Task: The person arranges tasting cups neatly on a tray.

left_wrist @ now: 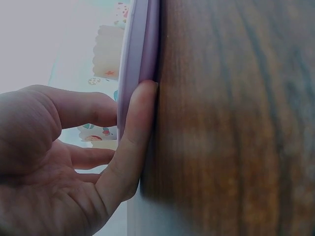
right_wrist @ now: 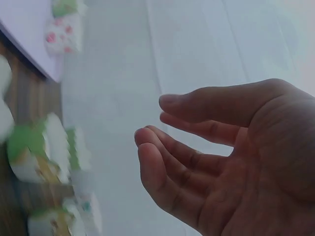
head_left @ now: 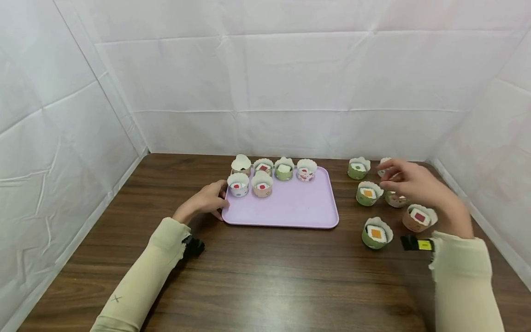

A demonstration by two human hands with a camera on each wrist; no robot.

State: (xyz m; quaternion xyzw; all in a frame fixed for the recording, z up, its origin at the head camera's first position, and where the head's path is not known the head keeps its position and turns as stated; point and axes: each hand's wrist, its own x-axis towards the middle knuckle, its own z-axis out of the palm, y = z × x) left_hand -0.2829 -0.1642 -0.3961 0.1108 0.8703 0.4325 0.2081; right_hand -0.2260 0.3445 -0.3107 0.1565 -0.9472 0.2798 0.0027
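Note:
A lilac tray point(head_left: 298, 207) lies on the table with several paper baking cups along its back and left side, each holding a small white sushi-like piece. My left hand point(head_left: 206, 199) grips the tray's left edge; in the left wrist view the thumb point(left_wrist: 142, 110) presses the rim's side and the fingers bend over it. My right hand point(head_left: 419, 182) hovers over the group of cups on the right, fingers loosely bent and holding nothing. Below it is a patterned cup point(head_left: 396, 199), partly hidden, and beside it a green cup point(head_left: 369, 193) with an orange-topped piece.
Nearest me in the right group stand a green cup point(head_left: 376, 234) and a brown-pink cup point(head_left: 419, 218). Another green cup point(head_left: 358, 168) stands farther back. White sheeting point(head_left: 290, 83) rises behind the dark wooden table point(head_left: 265, 272) and along both sides.

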